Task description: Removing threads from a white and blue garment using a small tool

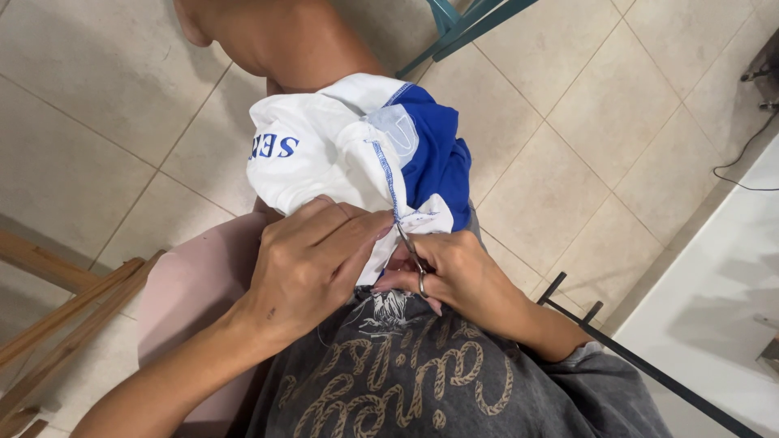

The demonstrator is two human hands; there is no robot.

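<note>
A white and blue garment (349, 146) with a blue stitched seam lies bunched on my lap and knee. My left hand (312, 264) pinches the white cloth right beside the seam. My right hand (462, 272) holds small metal scissors (411, 255), a finger through one ring, with the blades pointing up at the seam just by my left fingertips. I am seated, wearing a grey printed shirt (406, 373).
Beige floor tiles lie all around. Wooden bars (57, 300) slant at the lower left, a teal metal frame (462, 24) at the top, a black metal bar (641, 365) and a white surface (722, 300) on the right. A black cable (742, 174) runs nearby.
</note>
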